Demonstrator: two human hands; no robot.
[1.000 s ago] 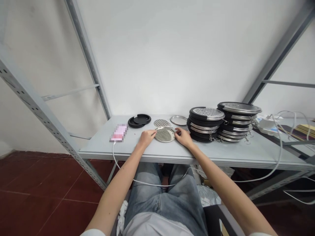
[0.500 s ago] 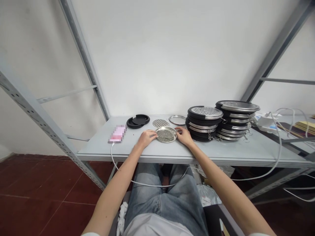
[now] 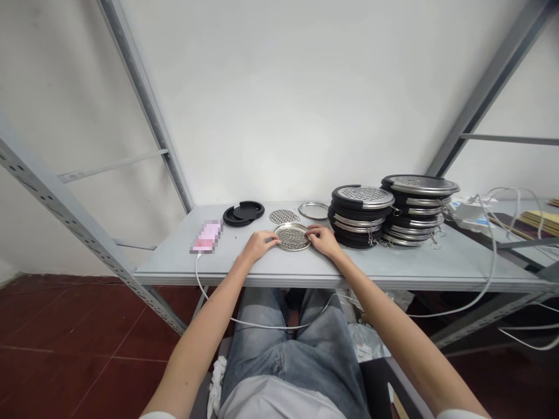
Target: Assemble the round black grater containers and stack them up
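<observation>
A shallow round metal tray [image 3: 280, 227] lies on the table in front of me. Inside it sits a perforated metal disc [image 3: 293, 238]. My left hand [image 3: 259, 247] is closed at the tray's left rim, with a small dark grey spot by its fingers that I cannot make out. At the right rim, the fingers of my right hand [image 3: 324, 240] are closed, their tips reaching just over the edge. Behind the tray lie a second perforated disc [image 3: 283, 216] and a thin metal ring or dish [image 3: 315, 210].
To the left are black round holders [image 3: 238, 216] and a phone [image 3: 207, 236] on a white cable [image 3: 266, 326]. Two stacks of black-and-metal round pieces with small chains, a shorter stack [image 3: 361, 215] and a taller stack [image 3: 419, 209], stand to the right. Grey shelf posts [image 3: 144, 87] flank the table.
My right fingers have moved slightly inward over the tray's rim. The perforated pattern inside the tray shows more clearly. The whole view has shifted a little.
</observation>
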